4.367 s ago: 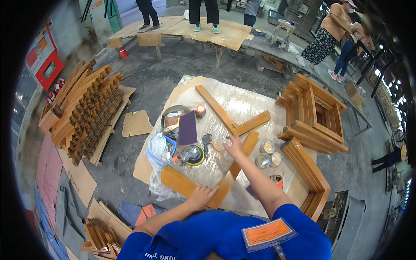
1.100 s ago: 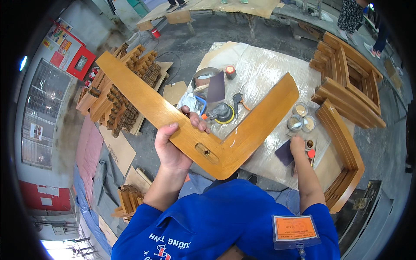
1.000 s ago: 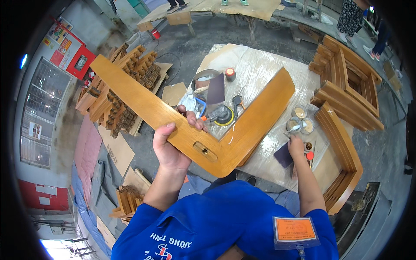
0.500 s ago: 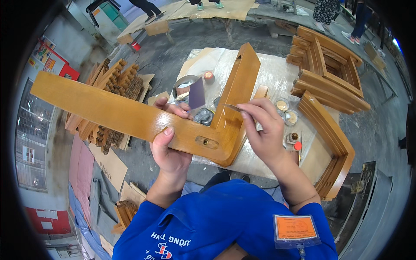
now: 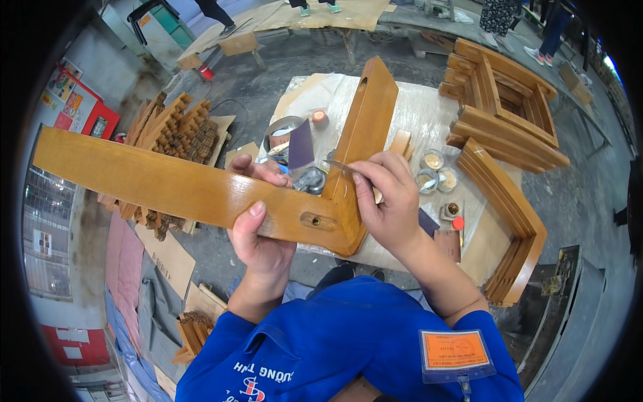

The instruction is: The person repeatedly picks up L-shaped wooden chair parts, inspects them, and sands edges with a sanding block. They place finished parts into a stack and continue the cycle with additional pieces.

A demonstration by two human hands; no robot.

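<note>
An L-shaped piece of varnished wood (image 5: 167, 171) is held up in front of me, its long curved arm reaching left and its shorter arm pointing away. My left hand (image 5: 262, 251) grips the long arm near the corner, thumb on the near face and fingers behind the far edge. A slot with a round hole shows near that corner. Between the thumb and fingers of my right hand (image 5: 387, 201) is a small thin metal blade (image 5: 338, 165). Its tip lies over the shorter arm by the joint, near a small whitish mark; exact contact is hard to tell.
Beyond the wood, a low covered table (image 5: 408, 107) carries purple sandpaper (image 5: 301, 146), cups of pale paste (image 5: 447, 178) and a brown-stained jar (image 5: 451, 211). Wooden frames (image 5: 495, 100) stand at right; stacked wooden parts (image 5: 187, 127) lie at left. People's legs show at the far edge.
The wood has shifted slightly left, and its shorter arm has moved a little away. My right hand has moved left and slightly nearer with the blade, along the joint.
</note>
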